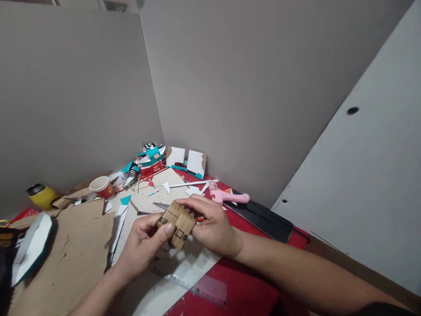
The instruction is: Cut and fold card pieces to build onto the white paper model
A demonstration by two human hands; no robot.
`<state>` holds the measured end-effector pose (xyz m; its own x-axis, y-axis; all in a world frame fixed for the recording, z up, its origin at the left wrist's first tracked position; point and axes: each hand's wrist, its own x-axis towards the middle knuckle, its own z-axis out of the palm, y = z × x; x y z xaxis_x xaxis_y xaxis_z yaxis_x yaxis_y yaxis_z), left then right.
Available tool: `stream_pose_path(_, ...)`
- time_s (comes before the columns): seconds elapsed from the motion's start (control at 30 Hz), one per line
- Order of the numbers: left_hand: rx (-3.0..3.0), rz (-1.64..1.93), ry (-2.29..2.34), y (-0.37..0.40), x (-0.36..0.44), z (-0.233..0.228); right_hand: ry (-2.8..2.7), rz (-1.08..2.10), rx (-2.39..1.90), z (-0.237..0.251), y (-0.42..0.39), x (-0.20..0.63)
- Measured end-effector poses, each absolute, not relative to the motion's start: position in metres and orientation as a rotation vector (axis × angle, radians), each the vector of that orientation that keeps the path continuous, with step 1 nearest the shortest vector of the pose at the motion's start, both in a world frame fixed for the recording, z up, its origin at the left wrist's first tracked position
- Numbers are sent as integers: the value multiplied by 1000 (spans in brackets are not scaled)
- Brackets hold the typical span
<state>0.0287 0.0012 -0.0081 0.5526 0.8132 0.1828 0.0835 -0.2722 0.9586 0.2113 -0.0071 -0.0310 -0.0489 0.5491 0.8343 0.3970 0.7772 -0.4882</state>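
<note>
- A makeshift craft corner is shown, a hobby work spot rather than a fitted workshop.
- The tabletop is covered in red and is boxed in by plain grey boards set up as walls on three sides.
- Cardboard sheets, white paper offcuts and teal scraps are strewn across it.
- Craft tools are laid about: a pink glue gun, a clear ruler and thin wooden sticks.
- A red paper cup and a yellow flask are kept at the edge, as at a personal work spot.
</note>
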Motion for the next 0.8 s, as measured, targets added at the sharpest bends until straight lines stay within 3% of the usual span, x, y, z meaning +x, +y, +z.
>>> stream_pose_path(0.2, 1559, 800, 706, 0, 29, -5, -1704, 98, -701, -34, -4, 216)
stream_pose_path(0.4, 2030, 856, 1014, -5, 32, -8, -1734, -8, -815, -39, 2, 220)
stream_pose_path(0.57, 2532, 1055, 1058, -5, 30, -22, -1719, 241, -885, -35, -4, 215)
stream_pose_path(0.8, 2676, 1073, 1121, 9, 23, -30, -1703, 735, -887, -35, -3, 211)
